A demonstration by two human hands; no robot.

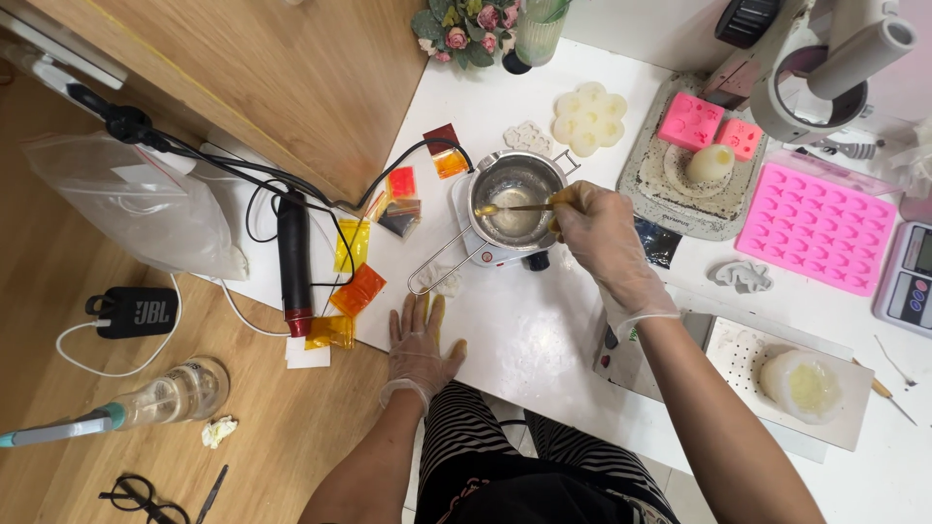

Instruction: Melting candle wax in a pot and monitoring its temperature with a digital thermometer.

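My right hand (pixel 594 233), in a thin clear glove, holds a slim stirring stick (pixel 515 208) whose tip dips into pale melted liquid in a small metal pot (pixel 512 188). The pot stands on a small white heater (pixel 485 254) and has a long wire handle (pixel 439 265) pointing toward me. My left hand (pixel 417 344), also gloved, lies flat on the white table (pixel 524 330) with fingers spread, holding nothing, just below the handle.
Orange, yellow and red sachets (pixel 357 287) lie left of the pot beside a black and red tool (pixel 294 262) with cables. Pink moulds (pixel 815 228), a white flower mould (pixel 588 118), a scale (pixel 910 277) and a tray (pixel 680 184) sit right. A plastic bag (pixel 146 204) and a bottle (pixel 170 393) lie left.
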